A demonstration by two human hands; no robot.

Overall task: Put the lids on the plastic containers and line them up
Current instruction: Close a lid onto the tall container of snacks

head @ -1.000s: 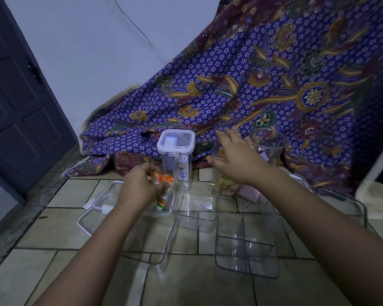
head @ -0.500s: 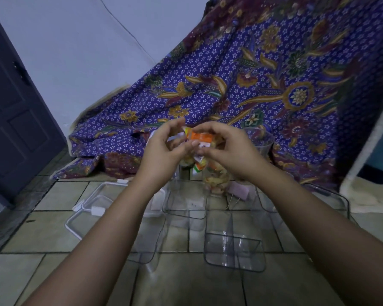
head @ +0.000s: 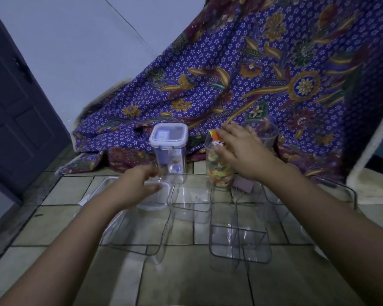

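Several clear containers stand upright on the tiled floor (head: 53,221), open mouths up. Left hand (head: 134,188) reaches forward, fingers loosely curled and empty above a flat lid (head: 155,195). Behind it a tall lidded tub (head: 169,151) stands vertical against the patterned cloth (head: 263,80). Right hand (head: 241,149) lies palm-down on the snack jar (head: 219,171), grip pinching an orange packet (head: 215,135) at its mouth. Open floor lies nearer the camera.
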